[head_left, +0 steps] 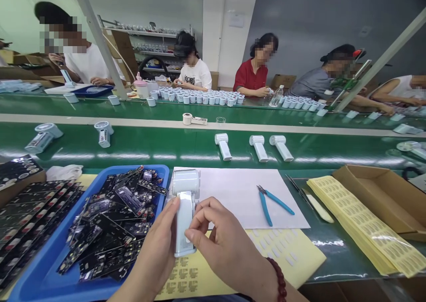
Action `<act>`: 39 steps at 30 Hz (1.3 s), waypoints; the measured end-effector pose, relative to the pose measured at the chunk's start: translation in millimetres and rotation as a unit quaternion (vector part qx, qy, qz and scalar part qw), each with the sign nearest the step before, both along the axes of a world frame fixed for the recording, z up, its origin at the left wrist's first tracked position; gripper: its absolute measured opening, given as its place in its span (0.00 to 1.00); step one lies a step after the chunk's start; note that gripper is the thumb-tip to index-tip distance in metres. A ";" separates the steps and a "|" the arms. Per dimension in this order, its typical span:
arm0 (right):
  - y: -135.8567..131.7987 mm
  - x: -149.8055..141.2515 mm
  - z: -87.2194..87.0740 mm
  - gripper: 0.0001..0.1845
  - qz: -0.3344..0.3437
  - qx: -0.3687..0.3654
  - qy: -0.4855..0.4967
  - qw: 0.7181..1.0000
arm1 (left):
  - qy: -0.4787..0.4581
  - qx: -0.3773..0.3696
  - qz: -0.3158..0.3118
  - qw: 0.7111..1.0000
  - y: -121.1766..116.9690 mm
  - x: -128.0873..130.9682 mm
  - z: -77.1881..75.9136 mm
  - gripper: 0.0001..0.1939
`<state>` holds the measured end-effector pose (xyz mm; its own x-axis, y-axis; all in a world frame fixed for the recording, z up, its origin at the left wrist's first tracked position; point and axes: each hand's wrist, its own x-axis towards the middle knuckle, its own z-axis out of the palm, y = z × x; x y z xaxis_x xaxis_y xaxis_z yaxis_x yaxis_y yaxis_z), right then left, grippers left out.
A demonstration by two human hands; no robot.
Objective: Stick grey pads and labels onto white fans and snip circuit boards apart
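A light blue handheld fan body (185, 222) is upright in front of me, its round head at the top and its handle pointing toward me. My left hand (159, 242) wraps the handle from the left side. Against the handle's right side, my right hand (221, 242) has its fingers curled in a pinch, the thumb tip touching the surface. Whatever may be between those fingertips is hidden. Beneath the hands lies a yellow label sheet (299, 253) with printed and pale labels. A white sheet (229, 191) lies just beyond, under the fan's head.
A blue tray (29, 282) of circuit boards (109, 231) stands left. Blue-handled cutters (266, 209), tweezers (299, 189), yellow label strips (369, 226) and a cardboard box (382, 195) are right. More fan bodies (258, 149) lie on the green conveyor (159, 144); several people work across it.
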<state>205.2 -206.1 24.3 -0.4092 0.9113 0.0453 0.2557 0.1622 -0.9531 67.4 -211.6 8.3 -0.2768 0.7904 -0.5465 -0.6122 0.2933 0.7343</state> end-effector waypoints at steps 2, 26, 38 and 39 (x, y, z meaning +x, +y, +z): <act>1.6 -3.1 -3.4 0.06 -0.011 0.042 -0.030 0.999 | -0.001 -0.007 0.016 1.000 2.3 2.7 3.6 0.15; 134.3 -31.2 -57.0 0.34 -0.045 0.153 -0.409 0.898 | 0.292 -0.079 -0.041 0.952 232.5 -137.7 27.0 0.18; 146.5 -29.0 -74.6 0.27 -0.047 0.143 -0.374 0.915 | 0.426 -0.132 0.100 0.890 251.2 -247.8 30.0 0.21; 147.3 -29.2 -78.4 0.26 -0.051 0.151 -0.366 0.917 | 0.419 -0.134 0.107 0.892 249.1 -253.0 28.6 0.20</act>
<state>176.1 -58.8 -54.1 -0.3442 0.9376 0.0495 0.8370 0.3303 -0.4363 -185.6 37.5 36.9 -0.8052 0.5429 -0.2388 0.0554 0.4697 0.8811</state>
